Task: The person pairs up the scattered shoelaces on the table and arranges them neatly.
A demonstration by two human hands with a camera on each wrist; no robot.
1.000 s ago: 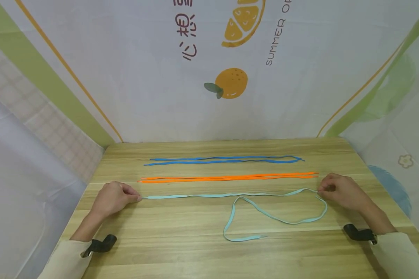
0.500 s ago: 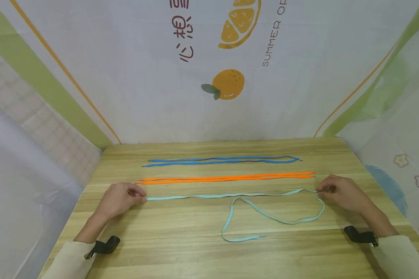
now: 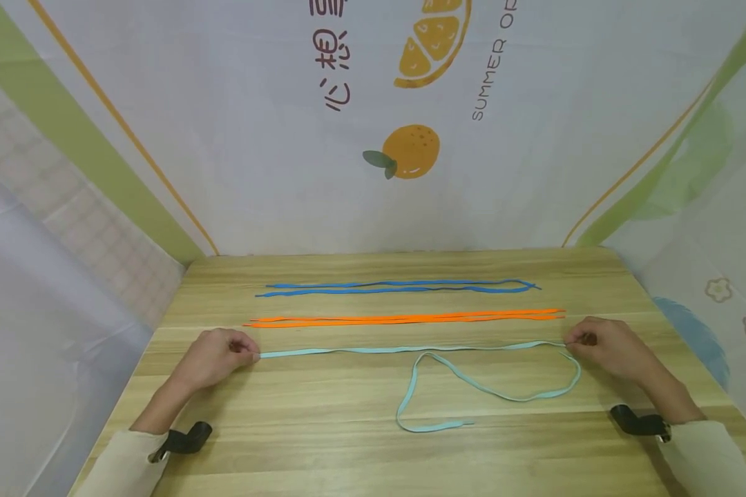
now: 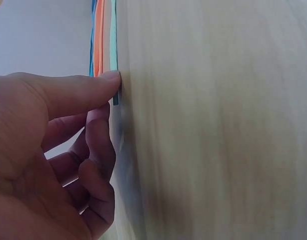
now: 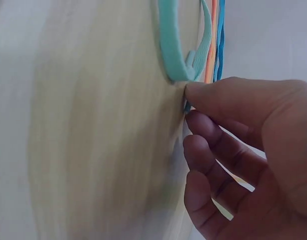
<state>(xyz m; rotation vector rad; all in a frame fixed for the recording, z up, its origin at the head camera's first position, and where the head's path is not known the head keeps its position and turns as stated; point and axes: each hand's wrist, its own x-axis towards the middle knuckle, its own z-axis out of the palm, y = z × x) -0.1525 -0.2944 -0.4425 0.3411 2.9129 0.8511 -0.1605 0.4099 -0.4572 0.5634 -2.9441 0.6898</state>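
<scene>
A thin mint-green shoelace [image 3: 379, 351] stretches nearly straight across the wooden table between both hands. My left hand [image 3: 214, 355] pinches its left end between thumb and fingertips; in the left wrist view, the dark tip of the shoelace [image 4: 113, 45] pokes out below the thumb. At the other end, my right hand [image 3: 609, 345] pinches the right tip with thumb and index finger. Close beside that hand, a second mint-green shoelace [image 3: 491, 391] begins and curves loosely toward the table's front, its other tip lying near the middle. It bends by the thumb in the right wrist view.
Beyond the mint laces lies a pair of orange shoelaces [image 3: 404, 319], straight and side by side. Farther back are blue shoelaces [image 3: 348, 291], crossing at their right end. A printed white cloth [image 3: 286, 179] hangs behind the wooden table [image 3: 348, 462].
My left hand has shifted slightly to the right. Near my right hand, the straight mint shoelace has lost most of its small hump and lies flatter. The other laces stay put.
</scene>
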